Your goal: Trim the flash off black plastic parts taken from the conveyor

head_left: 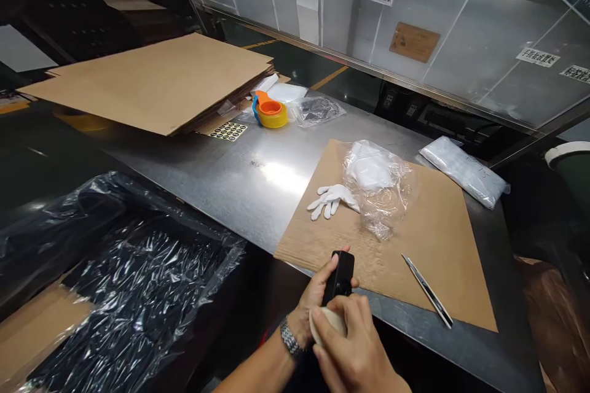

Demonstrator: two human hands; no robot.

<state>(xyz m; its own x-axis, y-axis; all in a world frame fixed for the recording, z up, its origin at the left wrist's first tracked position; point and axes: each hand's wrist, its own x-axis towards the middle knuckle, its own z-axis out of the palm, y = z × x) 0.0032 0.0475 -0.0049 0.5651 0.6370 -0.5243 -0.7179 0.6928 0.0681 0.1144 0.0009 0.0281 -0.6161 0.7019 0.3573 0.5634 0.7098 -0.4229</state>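
At the near edge of the table, my left hand, with a watch on its wrist, is wrapped round a small black box-shaped device with a round part on its face. Close against it, my right hand pinches a beige, round-edged pad; fingers cover part of it, and I cannot tell whether it touches the device. Beyond the hands, a white glove and a crumpled clear plastic bag with white material inside lie on a cardboard sheet. A utility knife rests to the right.
Stacked cardboard overhangs the table's left end. A tape dispenser, a sticker sheet and a bag with dark contents are nearby. Packed clear bags lie at the right. Black plastic fills the lower left.
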